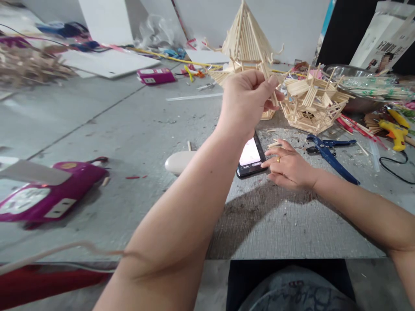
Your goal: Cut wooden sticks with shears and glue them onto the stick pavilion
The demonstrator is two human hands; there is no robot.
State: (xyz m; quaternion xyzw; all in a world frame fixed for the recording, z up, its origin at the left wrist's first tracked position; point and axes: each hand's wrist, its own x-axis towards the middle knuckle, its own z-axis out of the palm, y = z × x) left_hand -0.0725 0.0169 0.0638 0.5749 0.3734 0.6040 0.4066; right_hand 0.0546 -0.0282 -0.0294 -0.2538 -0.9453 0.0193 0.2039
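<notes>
My left hand (248,99) is raised above the table, fingers pinched round a short wooden stick (271,88). It hovers in front of a tall stick-built tower (246,41) with a pointed roof. My right hand (287,166) rests low on the grey table, fingers spread, fingertips touching a lit phone (251,155) that lies flat. A short stick lies under or between its fingers. A second, lower stick-built structure (311,103) stands just right of my left hand.
Blue cutting pliers (327,153) lie right of my right hand. A yellow glue gun (394,131) and a metal bowl (350,73) of sticks sit far right. A magenta power strip (48,196) lies at left, another at the back (155,75). Wood scraps litter the table (129,125).
</notes>
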